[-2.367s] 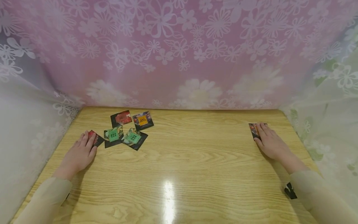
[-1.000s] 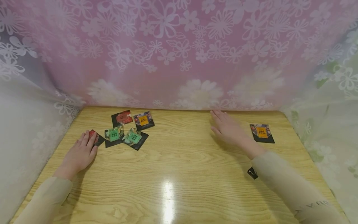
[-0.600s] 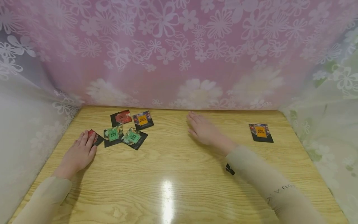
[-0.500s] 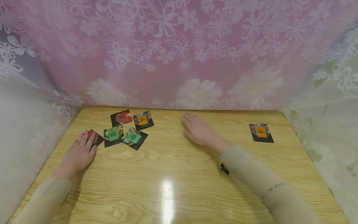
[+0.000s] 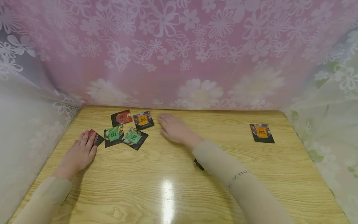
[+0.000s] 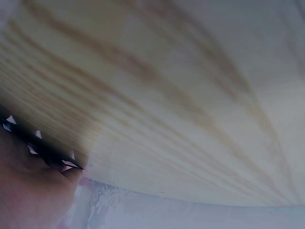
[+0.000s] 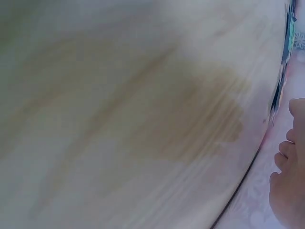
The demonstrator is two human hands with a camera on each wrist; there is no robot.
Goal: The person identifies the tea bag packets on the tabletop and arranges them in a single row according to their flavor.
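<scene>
My left hand [image 5: 79, 154] lies with extended fingers on a black and red packet [image 5: 96, 138], covering part of it. The left wrist view catches that hand [image 6: 33, 195] at its lower left. My right hand [image 5: 176, 130], slightly blurred, is over the table with nothing held. It is just right of a black packet with an orange label [image 5: 143, 120]. Two green-label packets, one [image 5: 113, 137] left of the other [image 5: 135, 139], lie between the hands. Behind them is another red packet [image 5: 121, 118]. In the right wrist view the right hand [image 7: 290, 176] shows at the edge.
A second orange-label packet [image 5: 262, 133] lies alone at the right of the wooden table [image 5: 134, 186]. A pink flowered curtain [image 5: 173, 71] hangs along the far edge, and pale sheets [image 5: 25, 118] hang at both sides. A small black clip-like piece [image 5: 199, 164] is by the right sleeve.
My right hand has left the orange-label packet at the right and swept leftward across the table towards the group. My left hand and the packets have stayed in place.
</scene>
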